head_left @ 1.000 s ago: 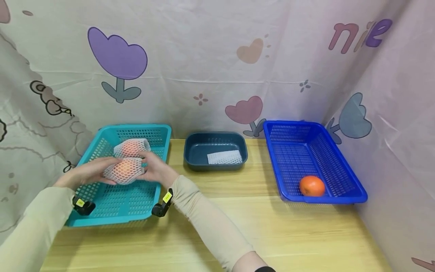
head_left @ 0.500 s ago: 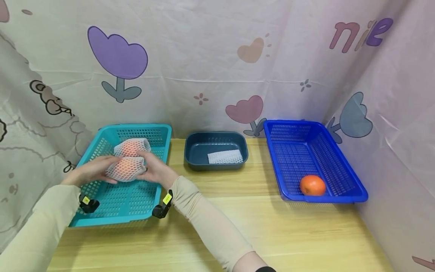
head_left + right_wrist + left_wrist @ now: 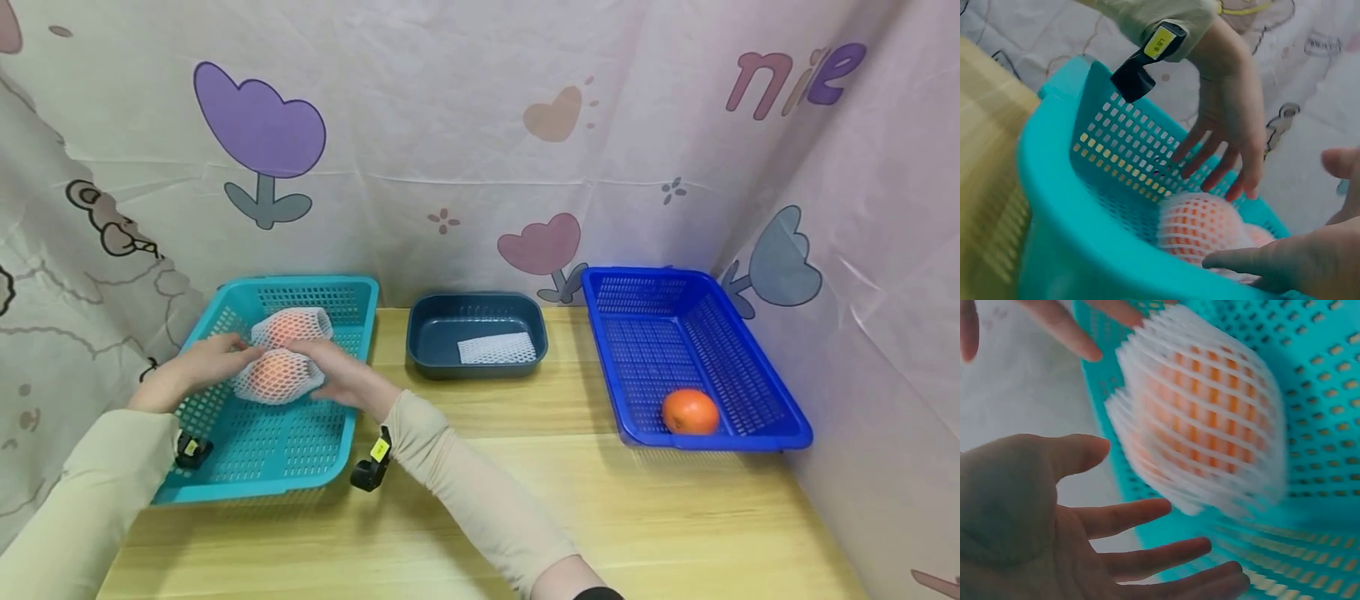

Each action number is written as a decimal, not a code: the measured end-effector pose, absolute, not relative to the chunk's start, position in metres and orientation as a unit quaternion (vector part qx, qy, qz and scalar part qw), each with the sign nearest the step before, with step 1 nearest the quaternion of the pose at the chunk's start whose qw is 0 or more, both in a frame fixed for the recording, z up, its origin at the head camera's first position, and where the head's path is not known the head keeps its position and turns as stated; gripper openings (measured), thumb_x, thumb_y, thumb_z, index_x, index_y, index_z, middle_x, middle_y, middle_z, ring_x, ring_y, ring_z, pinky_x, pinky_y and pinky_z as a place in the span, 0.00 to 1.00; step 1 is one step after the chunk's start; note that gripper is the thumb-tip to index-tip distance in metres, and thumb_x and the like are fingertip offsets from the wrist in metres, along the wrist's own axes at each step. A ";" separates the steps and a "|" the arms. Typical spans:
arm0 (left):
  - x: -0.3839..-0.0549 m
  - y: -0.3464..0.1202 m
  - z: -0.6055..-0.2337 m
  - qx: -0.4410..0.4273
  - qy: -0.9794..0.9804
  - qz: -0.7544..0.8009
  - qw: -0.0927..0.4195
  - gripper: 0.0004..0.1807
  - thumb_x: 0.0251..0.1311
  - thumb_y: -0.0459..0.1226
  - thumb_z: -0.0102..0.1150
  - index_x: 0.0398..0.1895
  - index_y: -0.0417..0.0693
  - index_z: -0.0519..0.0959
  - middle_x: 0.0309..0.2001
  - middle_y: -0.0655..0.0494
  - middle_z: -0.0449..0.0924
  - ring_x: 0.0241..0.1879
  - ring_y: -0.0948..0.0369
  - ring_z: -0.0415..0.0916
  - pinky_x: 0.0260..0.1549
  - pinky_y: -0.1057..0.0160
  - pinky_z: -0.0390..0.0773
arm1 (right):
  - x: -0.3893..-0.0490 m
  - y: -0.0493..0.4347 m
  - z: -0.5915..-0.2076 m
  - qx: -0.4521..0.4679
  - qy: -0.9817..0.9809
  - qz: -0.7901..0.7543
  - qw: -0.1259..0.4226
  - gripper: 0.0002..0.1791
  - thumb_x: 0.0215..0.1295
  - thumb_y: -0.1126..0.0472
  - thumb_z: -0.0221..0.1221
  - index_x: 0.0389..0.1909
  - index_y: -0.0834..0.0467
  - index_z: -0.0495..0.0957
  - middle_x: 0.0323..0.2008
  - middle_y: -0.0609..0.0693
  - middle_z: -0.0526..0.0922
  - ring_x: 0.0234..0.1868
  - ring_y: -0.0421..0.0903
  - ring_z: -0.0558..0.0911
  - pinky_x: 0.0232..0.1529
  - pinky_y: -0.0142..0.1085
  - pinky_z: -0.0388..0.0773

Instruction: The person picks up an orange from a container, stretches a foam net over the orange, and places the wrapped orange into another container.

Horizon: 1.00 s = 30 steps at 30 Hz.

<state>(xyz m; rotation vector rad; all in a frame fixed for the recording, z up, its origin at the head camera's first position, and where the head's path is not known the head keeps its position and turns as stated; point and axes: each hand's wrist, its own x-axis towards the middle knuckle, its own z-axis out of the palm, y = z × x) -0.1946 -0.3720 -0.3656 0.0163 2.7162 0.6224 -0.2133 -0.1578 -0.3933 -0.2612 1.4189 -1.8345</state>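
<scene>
Two orange round fruits in white foam nets lie side by side in the teal basket [image 3: 365,358]. The nearer netted fruit [image 3: 274,380] has my left hand [image 3: 204,367] at its left and my right hand [image 3: 341,377] at its right. In the left wrist view, the left hand's fingers are spread, apart from the netted fruit [image 3: 1210,419]. The right wrist view has a right-hand finger overlapping the netted fruit [image 3: 1194,225]; contact is unclear, and nothing is gripped. The farther netted fruit [image 3: 291,327] is partly covered by my right fingertips in the head view.
A dark blue-green tub [image 3: 450,367] at the middle back holds a flat white foam net [image 3: 497,348]. To the right stands a blue basket [image 3: 611,379] with a bare orange [image 3: 690,412] in its near part. Patterned cloth [image 3: 420,100] hangs behind the wooden table [image 3: 540,492].
Both hands held the nearer netted fruit earlier. They have let go; my left hand has lifted off it, and my right has drawn slightly right. The fruit lies in the basket.
</scene>
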 end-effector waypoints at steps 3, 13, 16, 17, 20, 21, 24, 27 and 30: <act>-0.192 -0.352 -0.352 0.018 0.976 0.170 0.135 0.37 0.77 0.50 0.36 0.60 0.15 0.61 0.59 0.13 0.58 0.55 0.23 0.62 0.43 0.32 0.74 | -0.209 -0.146 -0.380 -0.145 0.667 -0.653 0.329 0.35 0.72 0.47 0.54 0.75 0.54 0.57 0.72 0.49 0.62 0.69 0.50 0.67 0.66 0.52 0.67; -0.159 -0.245 -0.304 0.033 0.994 0.099 0.003 0.29 0.76 0.47 0.36 0.68 0.31 0.63 0.61 0.21 0.62 0.56 0.22 0.59 0.48 0.25 0.64 | -0.211 -0.065 -0.335 -0.293 0.884 -0.364 0.020 0.17 0.70 0.53 0.57 0.56 0.54 0.77 0.40 0.47 0.85 0.25 0.36 0.80 0.23 0.27 0.76; -0.145 -0.204 -0.294 0.083 0.990 0.094 -0.067 0.26 0.75 0.45 0.43 0.62 0.30 0.69 0.57 0.25 0.69 0.54 0.28 0.66 0.51 0.31 0.68 | -0.213 -0.031 -0.325 -0.302 0.899 -0.314 -0.042 0.13 0.69 0.53 0.57 0.49 0.53 0.80 0.32 0.42 0.85 0.22 0.35 0.78 0.21 0.28 0.74; -0.142 -0.191 -0.293 0.100 0.986 0.098 -0.086 0.26 0.74 0.45 0.45 0.60 0.30 0.71 0.56 0.26 0.71 0.54 0.30 0.68 0.52 0.33 0.69 | -0.214 -0.018 -0.322 -0.302 0.903 -0.298 -0.063 0.12 0.68 0.52 0.57 0.47 0.52 0.81 0.31 0.41 0.85 0.23 0.35 0.78 0.22 0.29 0.74; -0.136 -0.152 -0.292 0.151 0.974 0.127 -0.114 0.24 0.72 0.46 0.51 0.56 0.33 0.76 0.52 0.33 0.76 0.52 0.37 0.73 0.51 0.38 0.73 | -0.213 0.021 -0.315 -0.306 0.909 -0.266 -0.101 0.10 0.68 0.52 0.57 0.43 0.51 0.83 0.28 0.40 0.85 0.23 0.37 0.79 0.21 0.31 0.73; -0.136 -0.140 -0.293 0.176 0.966 0.147 -0.116 0.23 0.71 0.47 0.52 0.54 0.35 0.78 0.51 0.36 0.77 0.50 0.40 0.74 0.50 0.41 0.74 | -0.212 0.034 -0.314 -0.308 0.908 -0.260 -0.111 0.10 0.68 0.53 0.57 0.42 0.51 0.83 0.28 0.41 0.85 0.22 0.38 0.78 0.20 0.32 0.73; -0.139 -0.106 -0.296 0.260 0.935 0.223 -0.089 0.21 0.70 0.48 0.55 0.55 0.42 0.80 0.50 0.45 0.80 0.50 0.48 0.76 0.49 0.47 0.77 | -0.211 0.074 -0.313 -0.310 0.910 -0.241 -0.132 0.09 0.68 0.54 0.57 0.41 0.52 0.83 0.27 0.42 0.85 0.21 0.39 0.77 0.19 0.33 0.72; -0.147 -0.076 -0.303 0.339 0.896 0.282 -0.051 0.20 0.70 0.48 0.56 0.56 0.46 0.81 0.52 0.50 0.81 0.51 0.55 0.77 0.52 0.54 0.77 | -0.210 0.114 -0.313 -0.301 0.916 -0.227 -0.136 0.09 0.68 0.54 0.58 0.40 0.53 0.84 0.27 0.43 0.86 0.20 0.38 0.77 0.19 0.34 0.72; -0.155 -0.045 -0.311 0.378 0.872 0.310 -0.022 0.20 0.69 0.47 0.57 0.56 0.45 0.80 0.52 0.52 0.81 0.51 0.58 0.77 0.52 0.59 0.77 | -0.205 0.154 -0.313 -0.287 0.924 -0.215 -0.129 0.09 0.67 0.54 0.58 0.39 0.53 0.83 0.27 0.42 0.85 0.19 0.36 0.76 0.20 0.35 0.73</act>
